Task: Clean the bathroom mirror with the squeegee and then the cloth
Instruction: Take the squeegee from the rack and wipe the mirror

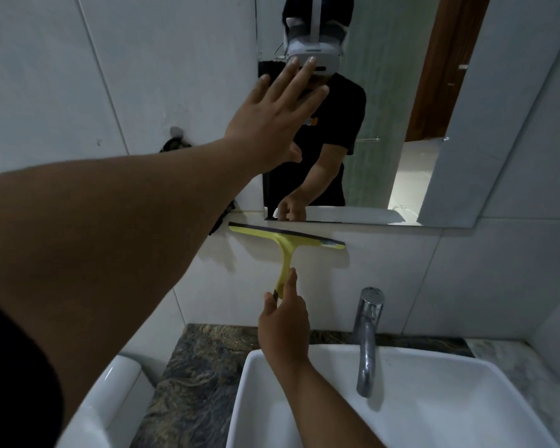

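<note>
The bathroom mirror (401,108) hangs on the tiled wall above the sink. My left hand (272,118) is spread flat, fingers apart, over the mirror's left edge. My right hand (283,321) grips the lower end of the yellow squeegee (285,244) handle. The squeegee's dark blade lies against the white tile just below the mirror's bottom edge, tilted down to the right. A dark cloth (175,145) hangs from a wall hook to the left, mostly hidden behind my left forearm.
A white sink (450,399) with a chrome tap (367,337) sits below on a dark marbled counter (191,383). A white toilet cistern (110,399) stands at lower left. The mirror reflects a person in a black shirt and a wooden door.
</note>
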